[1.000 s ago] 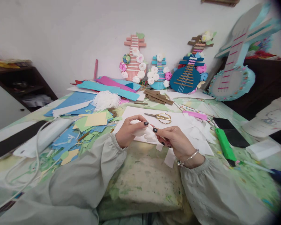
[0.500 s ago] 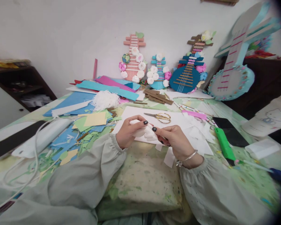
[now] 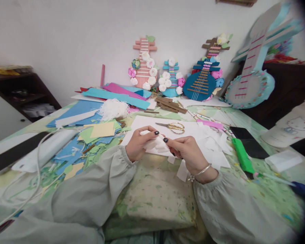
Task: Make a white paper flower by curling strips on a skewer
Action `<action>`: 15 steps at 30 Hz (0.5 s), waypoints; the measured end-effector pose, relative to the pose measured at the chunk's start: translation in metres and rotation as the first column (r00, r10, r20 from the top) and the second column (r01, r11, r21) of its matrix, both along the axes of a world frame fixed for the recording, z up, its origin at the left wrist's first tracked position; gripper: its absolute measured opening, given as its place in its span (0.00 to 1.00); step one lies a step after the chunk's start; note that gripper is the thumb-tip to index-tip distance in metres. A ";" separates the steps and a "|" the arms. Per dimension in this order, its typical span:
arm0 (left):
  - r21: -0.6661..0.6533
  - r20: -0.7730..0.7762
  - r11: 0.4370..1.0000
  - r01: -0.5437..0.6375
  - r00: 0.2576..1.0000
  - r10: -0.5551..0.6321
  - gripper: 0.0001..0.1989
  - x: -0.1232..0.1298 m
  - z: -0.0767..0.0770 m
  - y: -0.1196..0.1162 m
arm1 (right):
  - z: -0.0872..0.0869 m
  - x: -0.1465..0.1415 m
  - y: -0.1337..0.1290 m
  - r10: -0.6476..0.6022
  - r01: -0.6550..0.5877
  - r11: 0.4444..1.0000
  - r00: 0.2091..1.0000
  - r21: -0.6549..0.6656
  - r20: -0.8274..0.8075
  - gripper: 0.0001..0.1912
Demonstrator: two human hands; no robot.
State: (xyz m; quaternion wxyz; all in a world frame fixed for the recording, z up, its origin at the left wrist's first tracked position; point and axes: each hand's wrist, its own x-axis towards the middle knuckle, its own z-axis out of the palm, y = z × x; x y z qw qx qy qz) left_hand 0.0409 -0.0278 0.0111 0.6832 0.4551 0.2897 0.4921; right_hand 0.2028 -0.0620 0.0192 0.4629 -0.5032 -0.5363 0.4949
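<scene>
Between my hands, over the front edge of a white sheet (image 3: 139, 127), is a white paper flower (image 3: 160, 145) with bunched petals. My left hand (image 3: 139, 143) is closed around its left side, thumb on top. At its right side my right hand (image 3: 186, 149) pinches the flower's edge between thumb and fingers; the fingertips are partly hidden. Gold-handled scissors (image 3: 176, 127) lie on the sheet just behind the hands. Loose white paper pieces (image 3: 213, 139) are scattered to the right, and a small white strip (image 3: 183, 171) hangs near my right wrist.
Paper-decorated lute shapes (image 3: 199, 84) lean against the back wall. Blue and green paper scraps (image 3: 96, 152), a ball of white string (image 3: 114, 109) and a white cable (image 3: 39, 159) lie on the left. A green glue tool (image 3: 243, 156), a black phone (image 3: 249, 142) and a cup (image 3: 289, 127) are right.
My right hand has shifted very slightly left at the flower's edge. Both hands keep their hold, and the whole view has moved a little.
</scene>
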 end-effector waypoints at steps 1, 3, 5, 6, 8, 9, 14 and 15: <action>0.003 0.002 1.000 -0.001 1.000 0.001 0.11 0.000 0.000 0.000 | -0.001 0.000 0.000 0.000 0.000 1.000 1.000 0.004 0.010 0.22; 0.004 0.009 1.000 0.007 1.000 -0.007 0.10 0.001 0.001 0.000 | -0.001 0.000 0.001 0.007 -0.007 1.000 0.999 0.000 0.039 0.23; -0.005 0.022 1.000 0.028 0.999 -0.028 0.09 0.002 0.002 0.000 | -0.002 0.001 0.002 0.016 -0.015 1.000 0.998 -0.012 0.056 0.23; -0.010 0.034 0.999 0.038 0.999 -0.038 0.08 0.002 0.003 0.001 | -0.001 0.001 0.002 0.018 -0.017 1.000 0.999 -0.018 0.051 0.23; -0.020 0.064 0.999 0.048 0.997 -0.047 0.06 0.001 0.003 0.001 | 0.000 0.002 0.003 0.021 -0.021 0.999 1.000 -0.046 0.013 0.21; -0.024 0.083 0.998 0.053 0.995 -0.051 0.07 0.000 0.003 0.002 | 0.001 0.003 0.003 0.026 -0.027 0.997 1.000 -0.071 -0.014 0.21; -0.062 0.146 0.991 0.116 0.984 -0.106 0.14 -0.003 0.000 0.005 | 0.003 0.004 0.005 0.051 -0.076 0.980 0.989 -0.182 -0.140 0.19; -0.071 0.143 0.991 0.113 0.985 -0.102 0.14 -0.003 -0.001 0.006 | 0.003 0.004 0.005 0.060 -0.086 0.980 0.987 -0.180 -0.148 0.19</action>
